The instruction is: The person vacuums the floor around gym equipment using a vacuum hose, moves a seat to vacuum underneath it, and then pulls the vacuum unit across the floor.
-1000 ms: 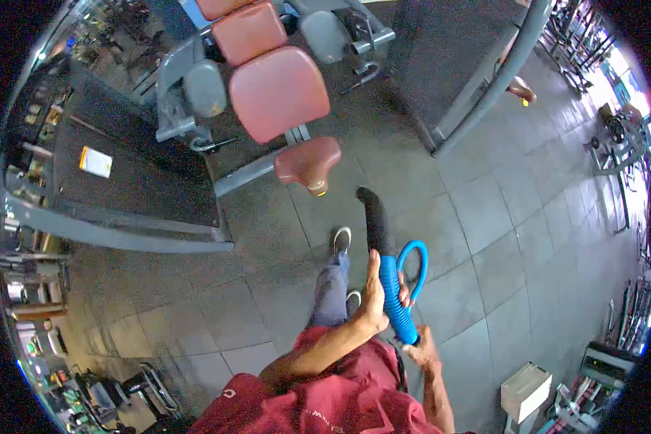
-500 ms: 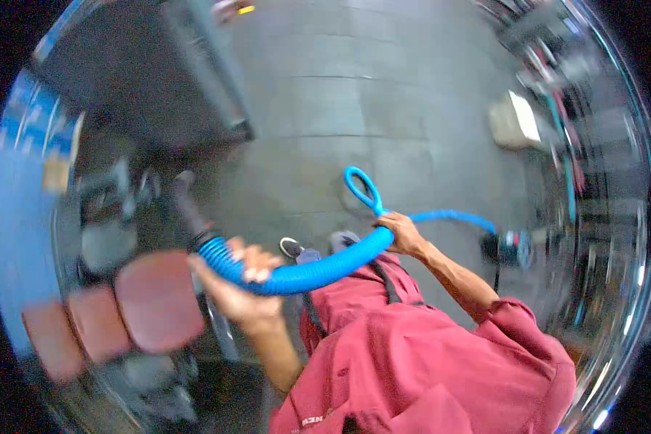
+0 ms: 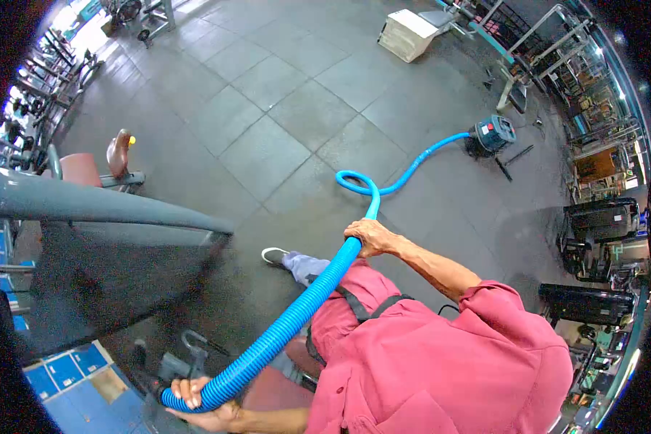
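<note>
A blue corrugated vacuum hose point(image 3: 289, 325) runs diagonally in front of my body. Near its lower-left end, my left hand point(image 3: 204, 406) is wrapped round it, close to a dark end piece that blurs into the shadow. Farther along, my right hand point(image 3: 371, 237) grips the same hose in front of my thigh. Beyond that hand the hose makes one loop on the floor, then leads to a dark teal vacuum cleaner point(image 3: 495, 133) with a red spot on top.
A large grey machine frame point(image 3: 108, 202) stands close on my left, with blue panels point(image 3: 69, 369) below it. Gym equipment point(image 3: 593, 217) lines the right side. A white box point(image 3: 406, 36) sits on the dark tiled floor point(image 3: 296, 123) at the back.
My view has turned toward the right. My left hand has moved down and to the left with the hose end, and the hose now stretches straighter between my hands.
</note>
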A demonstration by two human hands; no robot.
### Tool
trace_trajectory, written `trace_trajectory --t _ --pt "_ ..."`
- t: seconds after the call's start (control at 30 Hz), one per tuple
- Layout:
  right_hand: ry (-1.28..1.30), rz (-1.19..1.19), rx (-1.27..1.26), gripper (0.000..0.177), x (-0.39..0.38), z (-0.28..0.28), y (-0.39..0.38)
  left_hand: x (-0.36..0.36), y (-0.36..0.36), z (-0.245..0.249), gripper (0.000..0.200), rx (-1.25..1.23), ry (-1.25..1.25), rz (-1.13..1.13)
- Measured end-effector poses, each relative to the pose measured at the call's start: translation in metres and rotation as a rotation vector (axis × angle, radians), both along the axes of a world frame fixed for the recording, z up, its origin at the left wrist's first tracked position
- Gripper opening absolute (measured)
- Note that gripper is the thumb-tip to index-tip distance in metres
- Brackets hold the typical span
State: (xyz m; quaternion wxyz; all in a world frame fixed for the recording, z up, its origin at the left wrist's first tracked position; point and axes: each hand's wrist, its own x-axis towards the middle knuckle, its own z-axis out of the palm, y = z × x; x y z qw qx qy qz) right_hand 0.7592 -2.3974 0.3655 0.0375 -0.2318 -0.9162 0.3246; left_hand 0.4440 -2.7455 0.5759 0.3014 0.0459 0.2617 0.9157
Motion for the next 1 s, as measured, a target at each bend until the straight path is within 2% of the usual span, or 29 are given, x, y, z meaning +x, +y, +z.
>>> trace_trajectory --t 0.03,0.1,0.17,0.2,0.23,0.27,0.3,0.33,0.37,0.4,0.43,0.47,0.5,0.6,0.67,0.77,0.83,0.87,1.0 --pt "-0.022 0.007 -0.008 0.031 -0.019 -0.008 0.003 -0.008 -0.001 0.007 0.045 0.298 -0.316 0.054" --pt "-0.066 0.047 -0.023 0.032 -0.061 -0.021 0.015 -0.043 -0.023 -0.011 0.035 0.094 -0.063 0.153" --pt "-0.056 0.17 0.061 0.037 -0.095 -0.046 0.028 -0.064 -0.014 -0.013 0.036 0.194 -0.101 0.122" --pt "-0.04 0.194 0.054 0.041 -0.115 -0.044 0.035 -0.069 -0.018 -0.021 0.038 0.016 -0.039 0.255" --pt "-0.023 0.24 0.05 0.046 -0.13 -0.042 0.044 -0.076 -0.001 -0.009 0.032 0.264 -0.235 0.241" --pt "-0.135 0.254 0.0 0.054 -0.142 -0.051 0.057 -0.087 0.008 -0.01 0.036 0.335 -0.241 0.212" --pt "-0.221 0.227 0.031 0.053 -0.156 -0.04 0.058 -0.099 0.009 -0.021 0.039 0.219 -0.247 0.343" --pt "-0.219 0.208 0.051 0.049 -0.175 -0.019 0.051 -0.113 0.012 -0.034 0.046 0.243 -0.217 0.33" --pt "-0.127 0.262 0.006 0.045 -0.176 -0.035 0.062 -0.12 0.015 -0.045 0.055 0.247 -0.266 0.365" --pt "0.108 0.288 0.072 0.048 -0.147 -0.102 0.094 -0.128 0.015 -0.068 0.062 0.144 -0.37 0.497" --pt "-0.067 0.271 -0.008 0.055 -0.159 -0.071 0.088 -0.13 0.031 -0.046 0.067 -0.043 -0.538 0.651" --pt "-0.085 0.317 0.02 0.058 -0.144 -0.087 0.108 -0.131 0.034 -0.067 0.071 0.034 -0.561 0.543" --pt "-0.295 0.286 -0.006 0.056 -0.149 -0.067 0.106 -0.129 0.04 -0.066 0.073 -0.023 -0.592 0.553" --pt "-0.474 0.297 -0.019 0.054 -0.133 -0.053 0.115 -0.123 0.056 -0.082 0.074 -0.116 -0.61 0.473" --pt "-0.536 0.314 -0.008 0.053 -0.13 -0.047 0.125 -0.124 0.06 -0.086 0.071 -0.096 -0.622 0.432" --pt "-0.635 0.335 0.007 0.051 -0.159 -0.041 0.132 -0.171 0.056 -0.111 0.061 -0.087 -0.716 0.527" --pt "-0.672 0.373 0.022 0.05 -0.193 -0.036 0.131 -0.214 0.051 -0.133 0.063 -0.09 -0.788 0.617" --pt "-0.633 0.399 0.02 0.05 -0.165 -0.049 0.167 -0.148 0.09 -0.104 0.064 -0.088 -0.741 0.674" --pt "-0.619 0.493 0.028 0.047 -0.204 -0.041 0.191 -0.163 0.093 -0.121 0.062 0.03 -0.83 0.802"
